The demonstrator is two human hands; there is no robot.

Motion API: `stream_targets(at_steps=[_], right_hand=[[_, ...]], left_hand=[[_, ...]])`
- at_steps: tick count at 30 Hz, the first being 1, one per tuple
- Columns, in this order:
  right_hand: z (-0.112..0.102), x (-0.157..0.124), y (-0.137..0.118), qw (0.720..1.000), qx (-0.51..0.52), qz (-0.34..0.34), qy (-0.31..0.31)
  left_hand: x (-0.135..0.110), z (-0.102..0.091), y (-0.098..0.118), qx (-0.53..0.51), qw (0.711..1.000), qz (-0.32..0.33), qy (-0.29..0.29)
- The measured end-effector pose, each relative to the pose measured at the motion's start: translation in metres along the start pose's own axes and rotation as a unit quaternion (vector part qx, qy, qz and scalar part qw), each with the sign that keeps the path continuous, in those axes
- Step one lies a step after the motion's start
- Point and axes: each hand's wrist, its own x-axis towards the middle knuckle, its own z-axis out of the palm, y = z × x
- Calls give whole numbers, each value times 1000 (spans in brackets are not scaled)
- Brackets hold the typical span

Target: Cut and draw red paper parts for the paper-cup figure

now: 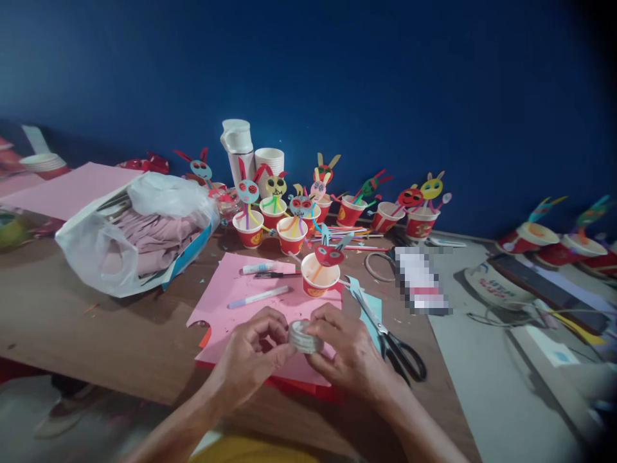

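A roll of tape [306, 339] is held between my two hands, above the pink paper [222, 283]. My left hand [258, 347] has its fingers curled, thumb and fingertips at the roll's left side. On the other side, my right hand [344, 341] grips the roll with thumb and fingers. Just beyond them stands a red and white paper cup [320, 275] with a red paper face on top. Black-handled scissors [385, 334] lie open to the right, partly over light blue paper. A marker [258, 296] and a black pen [274, 275] rest on the pink sheet.
Several decorated paper cups [292, 236] stand along the blue wall. At the left is a plastic bag [96, 257] with pinkish cloth. A white flask [238, 145] and stacked cups [270, 161] are behind. A phone-like item [421, 280], blurred out, lies right; farther right are cables.
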Motion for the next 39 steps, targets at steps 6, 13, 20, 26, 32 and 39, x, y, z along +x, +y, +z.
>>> stream_targets(at_steps=[6, 13, 20, 26, 32, 39], right_hand=[[8, -1, 5, 997, -59, -29, 33], [8, -2, 5, 998, -44, -25, 39], [5, -2, 3, 993, 109, 18, 26], [8, -2, 4, 991, 126, 5, -36], [8, -1, 6, 987, 146, 8, -71], [10, -2, 7, 982, 172, 13, -79]], left_hand=[[4, -4, 6, 6, 1000, -18, -15], [5, -4, 7, 25, 999, -44, 9], [4, -4, 8, -149, 984, -92, -36], [5, -3, 3, -106, 984, -95, -103], [5, -5, 2, -144, 980, -39, -135], [7, -10, -4, -212, 959, -60, -177]])
